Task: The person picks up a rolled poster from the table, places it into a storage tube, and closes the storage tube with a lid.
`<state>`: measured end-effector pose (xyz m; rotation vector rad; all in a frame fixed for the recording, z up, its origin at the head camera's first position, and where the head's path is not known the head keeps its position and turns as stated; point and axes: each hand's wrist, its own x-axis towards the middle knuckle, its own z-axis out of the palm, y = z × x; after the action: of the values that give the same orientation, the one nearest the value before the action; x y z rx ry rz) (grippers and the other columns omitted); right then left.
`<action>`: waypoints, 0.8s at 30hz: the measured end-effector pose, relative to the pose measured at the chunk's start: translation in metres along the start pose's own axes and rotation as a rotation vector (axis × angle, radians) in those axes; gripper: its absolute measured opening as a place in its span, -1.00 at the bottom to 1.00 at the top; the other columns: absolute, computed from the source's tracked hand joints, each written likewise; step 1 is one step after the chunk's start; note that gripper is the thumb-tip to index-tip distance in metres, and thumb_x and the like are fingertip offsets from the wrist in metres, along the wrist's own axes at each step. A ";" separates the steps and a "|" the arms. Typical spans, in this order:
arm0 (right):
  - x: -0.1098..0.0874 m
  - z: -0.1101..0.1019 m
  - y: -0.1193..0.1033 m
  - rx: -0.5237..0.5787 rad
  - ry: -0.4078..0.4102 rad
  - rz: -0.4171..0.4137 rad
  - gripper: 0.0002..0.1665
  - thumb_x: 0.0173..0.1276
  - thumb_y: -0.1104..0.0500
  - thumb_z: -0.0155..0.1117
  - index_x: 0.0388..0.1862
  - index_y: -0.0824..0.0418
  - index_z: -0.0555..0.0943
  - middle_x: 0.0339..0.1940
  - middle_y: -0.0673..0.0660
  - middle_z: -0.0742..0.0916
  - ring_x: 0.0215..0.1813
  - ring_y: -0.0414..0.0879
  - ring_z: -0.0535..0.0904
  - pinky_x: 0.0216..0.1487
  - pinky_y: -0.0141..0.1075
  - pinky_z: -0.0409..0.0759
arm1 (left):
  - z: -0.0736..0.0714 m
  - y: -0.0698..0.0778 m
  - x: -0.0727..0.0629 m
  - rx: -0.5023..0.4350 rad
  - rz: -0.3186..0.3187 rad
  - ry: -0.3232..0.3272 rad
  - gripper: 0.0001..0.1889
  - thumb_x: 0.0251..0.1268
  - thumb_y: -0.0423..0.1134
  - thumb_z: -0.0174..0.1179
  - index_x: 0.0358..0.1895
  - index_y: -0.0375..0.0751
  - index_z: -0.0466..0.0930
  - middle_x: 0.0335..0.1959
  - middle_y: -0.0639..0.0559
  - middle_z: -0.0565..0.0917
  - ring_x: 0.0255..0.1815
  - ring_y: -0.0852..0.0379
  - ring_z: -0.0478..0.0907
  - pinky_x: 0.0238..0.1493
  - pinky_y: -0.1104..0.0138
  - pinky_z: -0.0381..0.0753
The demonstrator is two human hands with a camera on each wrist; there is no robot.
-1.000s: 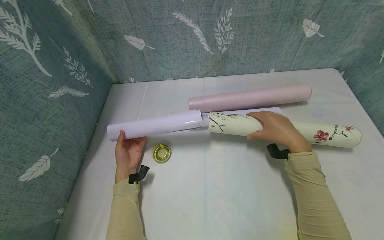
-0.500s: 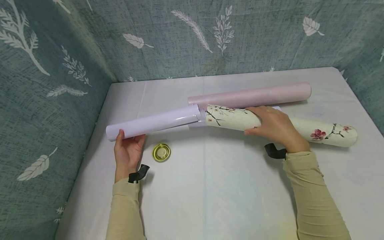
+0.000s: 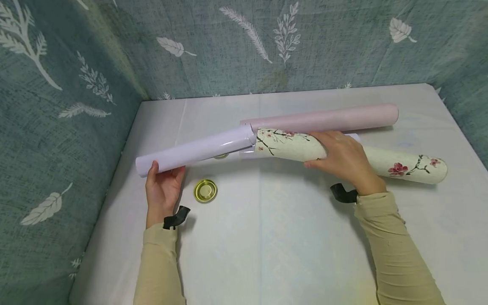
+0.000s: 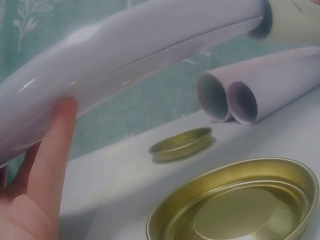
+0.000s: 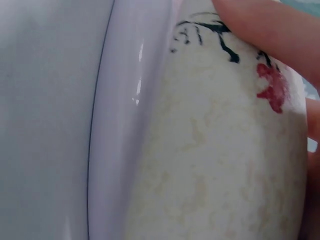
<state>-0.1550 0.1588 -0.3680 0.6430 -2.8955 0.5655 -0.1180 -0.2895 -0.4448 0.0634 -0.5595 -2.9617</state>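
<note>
My left hand (image 3: 164,195) holds a glossy pale lilac roll (image 3: 198,148) near its left end, thumb in front and fingers underneath. The roll slants up to the right. My right hand (image 3: 341,159) grips a cream tube (image 3: 400,167) with red blossoms and dark branches around its middle, from above. The roll's right end meets the tube's raised left end; in the left wrist view the tube's dark opening (image 4: 262,22) shows there. I cannot tell whether the roll reaches inside. In the right wrist view the cream tube (image 5: 215,140) fills much of the picture.
A pink roll (image 3: 335,119) lies at the back of the white table (image 3: 228,254). Against it lies a second lilac roll (image 4: 245,102), mostly hidden behind the cream tube. Two shallow gold lids, one nearer (image 3: 205,190) and one farther (image 4: 181,145), lie below the held roll.
My right hand has moved left with the cream tube, whose left end has risen. The held roll's right end has lifted too, uncovering part of the farther gold lid. My left hand barely moved.
</note>
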 end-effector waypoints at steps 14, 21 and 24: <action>0.002 0.004 -0.008 -0.040 0.077 -0.006 -0.07 -0.21 -0.30 0.40 0.19 -0.02 0.39 0.07 0.08 0.54 0.10 0.06 0.39 -0.02 0.00 0.34 | 0.000 -0.002 0.002 -0.004 -0.030 -0.031 -0.50 0.30 -0.28 -0.03 0.24 -0.07 -0.02 0.16 -0.16 0.22 0.20 -0.16 0.23 0.13 0.00 0.24; 0.003 0.005 -0.007 -0.029 0.054 -0.020 -0.08 -0.18 -0.30 0.38 0.20 -0.04 0.38 0.09 0.09 0.52 0.11 0.07 0.38 0.03 -0.01 0.31 | -0.001 -0.001 0.003 0.001 -0.026 -0.050 -0.56 0.30 -0.28 -0.05 0.19 -0.10 0.03 0.09 -0.17 0.28 0.09 -0.17 0.32 0.09 -0.03 0.31; 0.003 0.005 -0.008 -0.028 0.036 -0.023 -0.07 -0.18 -0.30 0.39 0.22 -0.03 0.37 0.11 0.10 0.51 0.13 0.07 0.37 0.04 0.00 0.30 | -0.002 -0.001 0.002 0.019 -0.018 -0.052 -0.56 0.30 -0.29 -0.05 0.19 -0.10 0.03 0.08 -0.16 0.29 0.07 -0.16 0.33 0.04 -0.02 0.37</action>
<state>-0.1547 0.1489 -0.3697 0.6539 -2.8536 0.5279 -0.1202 -0.2893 -0.4468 -0.0068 -0.5972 -2.9829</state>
